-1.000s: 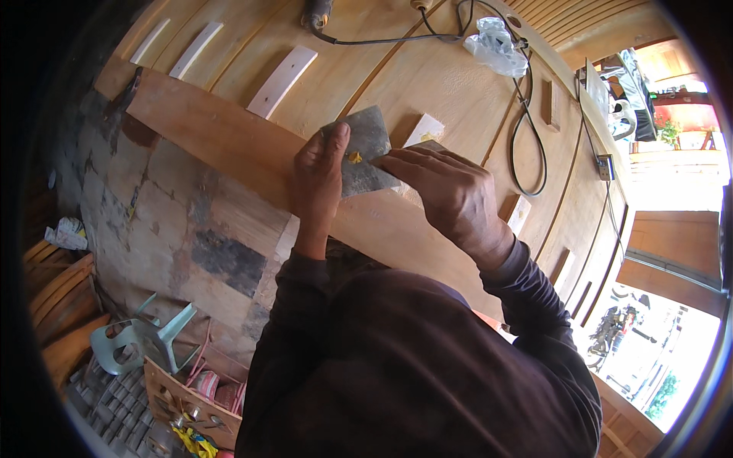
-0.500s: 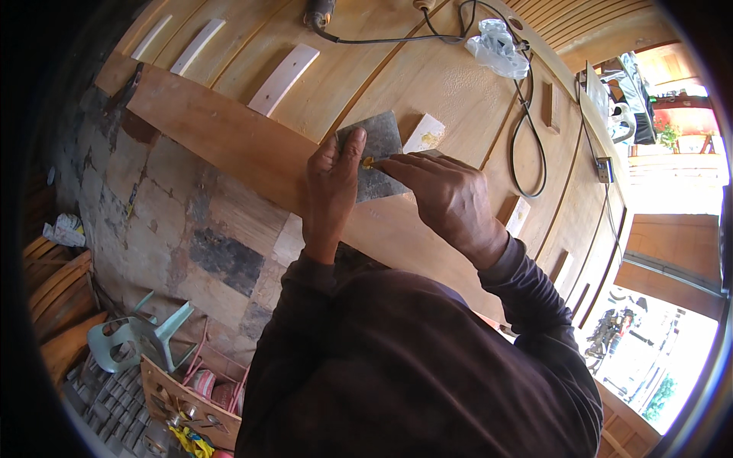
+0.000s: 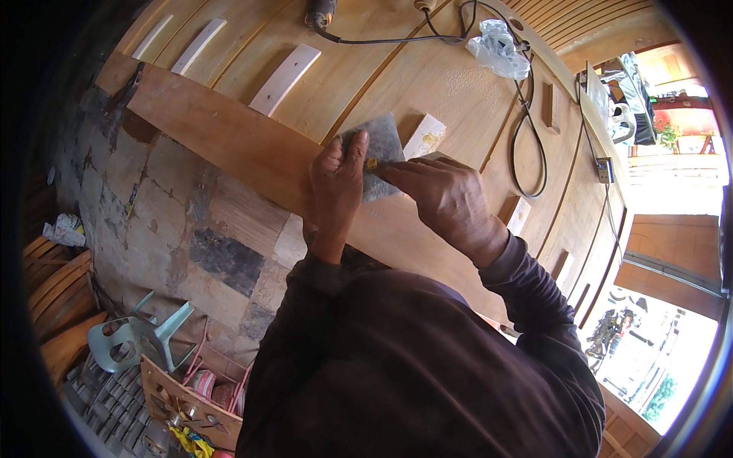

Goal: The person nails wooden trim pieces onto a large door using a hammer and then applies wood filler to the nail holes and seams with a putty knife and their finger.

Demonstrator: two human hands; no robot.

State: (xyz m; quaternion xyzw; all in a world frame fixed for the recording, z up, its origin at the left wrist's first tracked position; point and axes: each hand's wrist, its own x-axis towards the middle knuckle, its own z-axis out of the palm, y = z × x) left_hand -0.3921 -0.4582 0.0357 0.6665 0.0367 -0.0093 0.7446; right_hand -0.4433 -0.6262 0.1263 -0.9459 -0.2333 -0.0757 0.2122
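Observation:
My left hand (image 3: 338, 179) grips a square grey plate (image 3: 384, 136) from its near left side, thumb on top. A small dab of yellow paste (image 3: 372, 163) lies on the plate beside that thumb. My right hand (image 3: 454, 202) is closed, its fingertips at the plate's right part near the paste. A bit of something grey shows past its knuckles, but the fingers hide what it is. Just beyond the plate, a pale wood block (image 3: 425, 136) with a yellow smear rests on the large wooden panel (image 3: 458, 99). Beneath both hands runs a long brown board (image 3: 221, 145).
Across the panel lie a black cord (image 3: 513, 153), a clear plastic bag (image 3: 500, 49) and a corded tool (image 3: 321, 11). Other wood strips, one pale (image 3: 284, 79), stand on it. A green plastic chair (image 3: 145, 332) and a wooden box (image 3: 191, 404) are at lower left.
My left hand has shifted slightly right, and the plate has tilted a little. The right hand's fingertips have moved slightly left and down over the plate.

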